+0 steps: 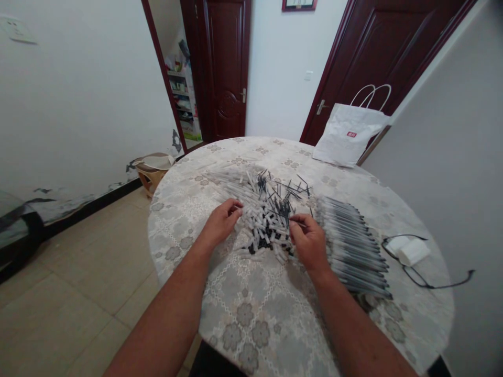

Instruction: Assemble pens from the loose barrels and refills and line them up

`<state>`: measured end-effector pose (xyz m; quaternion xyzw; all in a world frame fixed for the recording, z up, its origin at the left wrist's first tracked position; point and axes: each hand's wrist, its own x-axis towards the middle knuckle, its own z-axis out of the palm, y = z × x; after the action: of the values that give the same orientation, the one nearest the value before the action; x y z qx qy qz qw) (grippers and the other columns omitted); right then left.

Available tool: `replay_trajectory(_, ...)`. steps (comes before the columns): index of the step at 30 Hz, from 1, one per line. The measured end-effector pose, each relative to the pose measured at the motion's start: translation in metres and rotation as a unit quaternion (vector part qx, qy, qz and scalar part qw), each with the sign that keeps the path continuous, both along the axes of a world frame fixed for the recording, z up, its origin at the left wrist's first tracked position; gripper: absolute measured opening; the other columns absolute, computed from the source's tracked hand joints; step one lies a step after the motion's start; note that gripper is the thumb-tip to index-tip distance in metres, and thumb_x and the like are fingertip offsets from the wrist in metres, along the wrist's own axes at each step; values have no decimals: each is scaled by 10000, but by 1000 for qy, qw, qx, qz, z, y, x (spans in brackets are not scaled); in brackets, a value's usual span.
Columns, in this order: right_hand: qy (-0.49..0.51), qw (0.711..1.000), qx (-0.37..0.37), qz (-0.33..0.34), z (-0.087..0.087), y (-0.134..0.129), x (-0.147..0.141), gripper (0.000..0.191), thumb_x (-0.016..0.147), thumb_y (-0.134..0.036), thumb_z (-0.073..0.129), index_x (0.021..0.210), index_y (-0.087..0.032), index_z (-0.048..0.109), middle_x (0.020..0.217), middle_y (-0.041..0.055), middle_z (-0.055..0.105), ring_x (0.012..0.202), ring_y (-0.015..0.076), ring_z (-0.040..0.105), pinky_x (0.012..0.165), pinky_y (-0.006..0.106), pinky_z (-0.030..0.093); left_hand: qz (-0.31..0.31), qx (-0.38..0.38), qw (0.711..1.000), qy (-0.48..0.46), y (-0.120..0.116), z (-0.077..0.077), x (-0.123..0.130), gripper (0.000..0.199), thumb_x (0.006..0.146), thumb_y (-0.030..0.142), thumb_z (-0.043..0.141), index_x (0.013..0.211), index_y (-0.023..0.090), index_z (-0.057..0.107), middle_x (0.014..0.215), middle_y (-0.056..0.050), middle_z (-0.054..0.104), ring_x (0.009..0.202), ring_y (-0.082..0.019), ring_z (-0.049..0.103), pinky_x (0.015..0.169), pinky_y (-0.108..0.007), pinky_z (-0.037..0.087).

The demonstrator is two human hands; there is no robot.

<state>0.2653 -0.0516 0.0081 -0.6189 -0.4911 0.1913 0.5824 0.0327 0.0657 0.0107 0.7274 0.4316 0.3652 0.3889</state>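
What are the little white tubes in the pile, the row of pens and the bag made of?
Little white tubes: probably plastic; they look cloudy, stiff and alike.
Row of pens: likely plastic, greyish and seemingly partly see-through.
Bag: maybe paper, matte white with soft creases, though thin plastic or cloth is possible.

2 hands (223, 222) (310, 241), 1 bag (348, 136), 1 tbl (236, 293), many pcs (258, 222).
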Motion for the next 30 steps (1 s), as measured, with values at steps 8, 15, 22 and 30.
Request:
replay_trajectory(8, 272, 961, 42, 32, -8, 12, -4, 364, 828, -503, 723, 1006, -187, 695, 731, -21, 661, 519, 92, 517, 431, 204, 400, -124, -330, 880, -319, -14, 15, 5, 224, 805, 175, 665, 1027, 157, 638, 938, -53, 686, 568, -76, 585, 480, -187, 463)
replay_trajectory(15, 385, 921, 48, 26, -5, 15, -3, 365, 772, -497, 793, 941, -199, 665, 769, -29, 668, 515, 67, 523, 397, 164, 379, -130, -347, 826, -425, -18, 19, 5, 409, 810, 54, 676, 1212, 127, 675, 1055, -106, 732, 923, -179, 737, 800, -269, 614)
replay_trajectory(22, 417, 906, 42, 53, -6, 15, -5, 373, 737, -470, 834, 941, -200, 678, 787, -25, 692, 525, 62, 539, 399, 155, 397, -44, -317, 822, -471, -12, 10, 16, 218, 944, 220, 646, 1124, 105, 689, 797, -37, 695, 667, -135, 701, 628, -275, 628)
replay_trajectory(30, 431, 898, 48, 78, -1, 12, -9, 347, 730, -437, 849, 938, -203, 699, 813, -12, 712, 542, 66, 547, 405, 156, 414, -60, -338, 797, -497, -9, 6, 18, 187, 990, 263, 577, 1029, 113, 681, 978, -130, 761, 922, -232, 759, 851, -370, 624)
